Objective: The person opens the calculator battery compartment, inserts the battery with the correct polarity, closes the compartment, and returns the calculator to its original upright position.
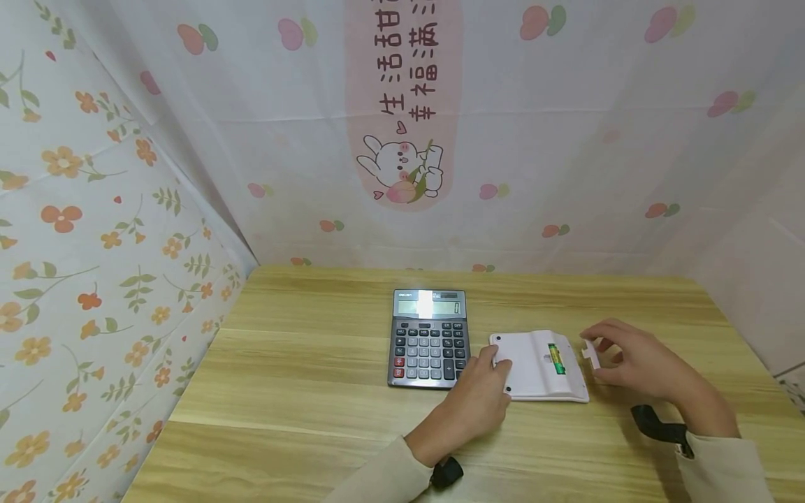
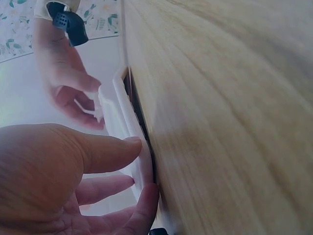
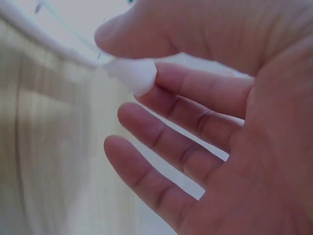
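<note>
A white calculator (image 1: 531,374) lies back side up on the table, a green and yellow battery (image 1: 556,358) showing in its uncovered slot. My left hand (image 1: 479,391) grips its left end; in the left wrist view the thumb (image 2: 115,152) is on the back and the fingertips are at the edge. Just off the opposite end, my right hand (image 1: 635,360) pinches a small white battery cover (image 1: 591,354) between thumb and fingers. Close up in the right wrist view, the cover (image 3: 134,74) looks blurred, with the lower fingers spread apart below it.
Left of the white calculator lies a dark grey calculator (image 1: 430,342), face up, its display lit with a 0. Both stand on a wood-grain table (image 1: 302,391). Patterned cloths (image 1: 264,140) hang behind the table and along its left side. Black straps circle both wrists.
</note>
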A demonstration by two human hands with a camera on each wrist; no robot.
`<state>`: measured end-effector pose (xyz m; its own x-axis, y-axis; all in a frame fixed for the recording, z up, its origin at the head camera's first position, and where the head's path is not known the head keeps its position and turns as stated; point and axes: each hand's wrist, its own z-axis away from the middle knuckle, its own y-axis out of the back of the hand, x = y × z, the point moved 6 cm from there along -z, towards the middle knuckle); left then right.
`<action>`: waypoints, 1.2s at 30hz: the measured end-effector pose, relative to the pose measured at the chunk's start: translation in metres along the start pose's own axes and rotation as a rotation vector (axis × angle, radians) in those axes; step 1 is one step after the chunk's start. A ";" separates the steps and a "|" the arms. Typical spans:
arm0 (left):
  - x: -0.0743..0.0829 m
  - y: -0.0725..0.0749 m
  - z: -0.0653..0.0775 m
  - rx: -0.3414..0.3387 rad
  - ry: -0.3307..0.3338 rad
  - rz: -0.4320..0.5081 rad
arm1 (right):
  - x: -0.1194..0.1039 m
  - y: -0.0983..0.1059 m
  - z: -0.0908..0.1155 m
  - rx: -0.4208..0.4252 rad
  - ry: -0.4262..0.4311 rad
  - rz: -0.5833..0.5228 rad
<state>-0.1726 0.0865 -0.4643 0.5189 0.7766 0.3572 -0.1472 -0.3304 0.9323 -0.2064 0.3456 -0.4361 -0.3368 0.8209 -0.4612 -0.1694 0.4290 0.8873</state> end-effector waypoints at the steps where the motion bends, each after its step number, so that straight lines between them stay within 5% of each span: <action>1: 0.000 0.000 0.000 -0.001 0.001 -0.001 | -0.004 0.000 0.000 0.002 0.011 -0.008; 10: 0.000 0.000 -0.001 -0.017 0.013 0.026 | -0.034 0.002 -0.004 0.058 0.137 -0.078; 36: 0.000 0.001 0.000 -0.011 0.013 0.012 | -0.041 -0.008 -0.011 0.037 0.159 -0.099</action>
<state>-0.1730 0.0863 -0.4637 0.5064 0.7795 0.3686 -0.1625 -0.3335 0.9286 -0.2015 0.3039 -0.4242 -0.4625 0.7052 -0.5373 -0.1758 0.5210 0.8352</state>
